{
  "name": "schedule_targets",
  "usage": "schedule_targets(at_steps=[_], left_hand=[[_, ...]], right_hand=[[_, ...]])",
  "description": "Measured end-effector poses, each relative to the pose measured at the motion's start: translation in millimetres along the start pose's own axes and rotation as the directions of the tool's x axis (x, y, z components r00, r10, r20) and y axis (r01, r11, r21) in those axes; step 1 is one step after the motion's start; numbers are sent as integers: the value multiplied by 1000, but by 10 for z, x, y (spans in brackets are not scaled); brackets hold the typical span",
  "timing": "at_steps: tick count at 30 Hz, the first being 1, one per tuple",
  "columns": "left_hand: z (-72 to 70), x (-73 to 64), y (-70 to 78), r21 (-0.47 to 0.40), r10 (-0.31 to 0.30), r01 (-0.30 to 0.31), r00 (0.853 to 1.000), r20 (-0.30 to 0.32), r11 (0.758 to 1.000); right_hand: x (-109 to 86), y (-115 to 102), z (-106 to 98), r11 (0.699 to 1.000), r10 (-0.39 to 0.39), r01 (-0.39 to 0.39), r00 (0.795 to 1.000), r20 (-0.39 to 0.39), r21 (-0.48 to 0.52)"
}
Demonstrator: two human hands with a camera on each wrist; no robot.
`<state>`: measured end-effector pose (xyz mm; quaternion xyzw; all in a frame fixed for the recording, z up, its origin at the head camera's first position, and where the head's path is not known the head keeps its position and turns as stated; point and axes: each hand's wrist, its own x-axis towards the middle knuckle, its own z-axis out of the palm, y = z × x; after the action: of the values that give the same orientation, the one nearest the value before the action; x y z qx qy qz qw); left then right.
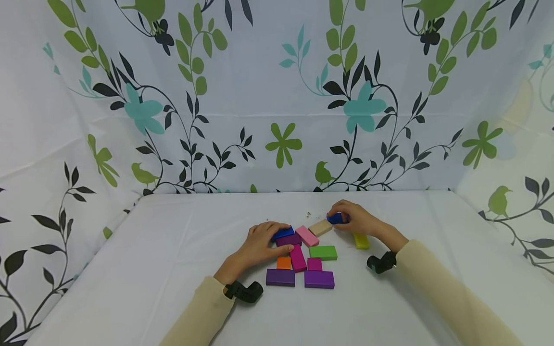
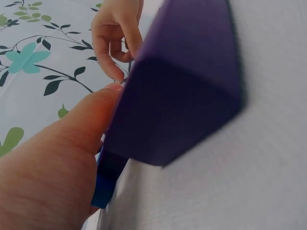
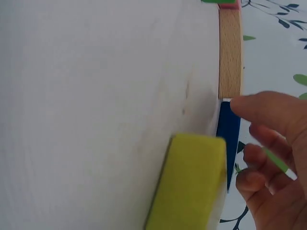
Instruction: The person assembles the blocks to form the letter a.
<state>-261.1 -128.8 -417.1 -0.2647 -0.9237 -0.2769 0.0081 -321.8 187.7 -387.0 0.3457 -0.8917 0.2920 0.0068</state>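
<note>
In the head view my left hand (image 1: 261, 242) lies over the left side of a group of colored wooden blocks. Its fingers stretch over a blue block (image 1: 283, 233), and its thumb reaches across a purple block (image 1: 289, 240) to the top of a magenta block (image 1: 297, 258). My right hand (image 1: 357, 218) holds a second blue block (image 1: 336, 218) between thumb and fingers at the far right. That block's end meets a natural wood block (image 3: 230, 52) in the right wrist view. A yellow block (image 1: 361, 241) lies below the right palm.
A pink block (image 1: 307, 236) slants beside the wood one. Nearer lie a green block (image 1: 323, 253), an orange block (image 1: 283, 263), a small magenta block (image 1: 314, 264) and two purple blocks (image 1: 280, 278) at the front. A patterned cloth (image 1: 242, 105) hangs behind the white table (image 1: 173, 288).
</note>
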Motion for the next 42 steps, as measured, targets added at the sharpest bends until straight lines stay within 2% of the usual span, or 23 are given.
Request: schedule_targets(at_steps=[5,8,26,42], left_hand=[[3,-4,-9,2,-7,7,1000,1,1000],[5,-5,-7,1,-9,9,1000,-1,1000],[-2,-2,8,1,-9,9,1000,-4,1000],[-11,1,4,1,-4,4,1000,-4,1000]], right_hand=[[43,-58,57,991,-121,118,991,56,65],[61,-107,72,988,-145,141,987,74,61],[91,-197,114,996,-86,86,994,60,14],[-19,-273,67,993,-97,96,995,17,73]])
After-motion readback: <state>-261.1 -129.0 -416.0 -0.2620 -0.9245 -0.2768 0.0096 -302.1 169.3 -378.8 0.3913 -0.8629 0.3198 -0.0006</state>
